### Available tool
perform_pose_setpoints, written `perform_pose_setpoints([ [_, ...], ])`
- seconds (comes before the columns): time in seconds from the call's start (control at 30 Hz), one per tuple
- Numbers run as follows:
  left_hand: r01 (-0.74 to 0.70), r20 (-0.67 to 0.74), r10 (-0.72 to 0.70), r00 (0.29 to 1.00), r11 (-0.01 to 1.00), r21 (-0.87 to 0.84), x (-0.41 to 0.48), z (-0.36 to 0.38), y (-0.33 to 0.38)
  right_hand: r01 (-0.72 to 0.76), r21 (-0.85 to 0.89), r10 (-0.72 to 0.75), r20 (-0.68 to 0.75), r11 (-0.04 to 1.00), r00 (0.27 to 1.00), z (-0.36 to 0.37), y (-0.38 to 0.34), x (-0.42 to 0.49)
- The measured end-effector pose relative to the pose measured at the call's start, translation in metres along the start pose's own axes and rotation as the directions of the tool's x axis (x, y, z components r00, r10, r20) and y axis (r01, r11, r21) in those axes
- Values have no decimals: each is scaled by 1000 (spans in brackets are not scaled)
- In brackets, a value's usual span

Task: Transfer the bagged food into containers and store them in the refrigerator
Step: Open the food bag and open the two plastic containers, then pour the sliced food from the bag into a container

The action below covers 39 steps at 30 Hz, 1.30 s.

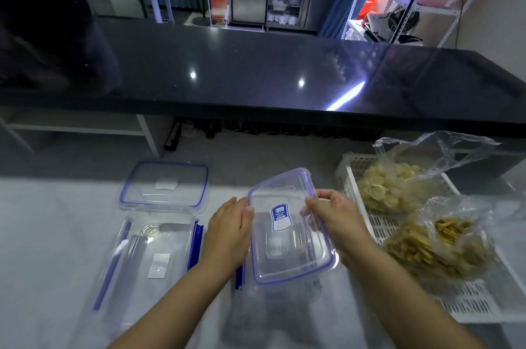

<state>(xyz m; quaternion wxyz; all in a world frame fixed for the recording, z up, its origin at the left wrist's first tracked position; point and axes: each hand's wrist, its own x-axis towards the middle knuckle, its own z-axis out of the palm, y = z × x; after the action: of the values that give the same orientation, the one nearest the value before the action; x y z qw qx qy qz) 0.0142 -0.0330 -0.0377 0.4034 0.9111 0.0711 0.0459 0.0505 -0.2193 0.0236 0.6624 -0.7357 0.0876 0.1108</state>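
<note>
Both hands, left hand (227, 230) and right hand (331, 213), pinch the lid (287, 234) edges; lift level, park it at 10 o'clock beside the other lid (165, 185).

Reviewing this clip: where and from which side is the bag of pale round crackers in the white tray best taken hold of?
Probably by the loose, open neck of the bag of pale round crackers, coming from above. The clear film stands up and flares toward the counter, free of the food, while the body slumps in the white slotted tray close against the bag of yellow chips. Gathering the neck spares the crackers from crushing.
</note>
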Motion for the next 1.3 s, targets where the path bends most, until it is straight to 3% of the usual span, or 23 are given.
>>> perform_pose_setpoints([
  [0.13, 71, -70, -69, 995, 997, 28, 6, 0, -1, 210, 5, -210, 66, 978, 975, -5, -46, 19],
  [0.2, 125, -31, -123, 992, 988, 87, 7, 3, -3, 372, -93, -359, 128, 924, 924, -2, -65, 28],
  [0.33, 196, 0, -197, 980, 976, 93, 5, 7, -4, 642, -464, -538, 352, 611, 766, 11, -77, 48],
  [0.47, 200, -40, -197, 980, 974, 103, 0, 7, -8, 710, -663, -425, 586, 238, 690, 30, -51, 76],
  [0.53, 210, -49, -206, 977, 974, 86, -5, 6, -9, 710, -683, -363, 626, 170, 690, 37, -30, 91],
  [0.63, 231, -58, -227, 972, 970, 76, -10, 4, -11, 693, -694, -286, 635, 197, 718, 51, -3, 106],
  [0.73, 249, -68, -245, 967, 968, 41, -14, 4, -12, 627, -721, -231, 583, 295, 779, 64, 11, 114],
  [0.9, 251, -50, -249, 967, 967, 50, -14, 2, -14, 588, -744, -184, 559, 319, 808, 65, 21, 118],
  [1.1, 207, -22, -205, 978, 972, 114, -9, -6, -11, 539, -741, -301, 449, 401, 841, 37, 12, 94],
  [1.3, -9, 37, 5, 999, 995, 100, 6, -11, 12, 485, -767, -387, 332, 420, 860, -4, -2, 33],
])
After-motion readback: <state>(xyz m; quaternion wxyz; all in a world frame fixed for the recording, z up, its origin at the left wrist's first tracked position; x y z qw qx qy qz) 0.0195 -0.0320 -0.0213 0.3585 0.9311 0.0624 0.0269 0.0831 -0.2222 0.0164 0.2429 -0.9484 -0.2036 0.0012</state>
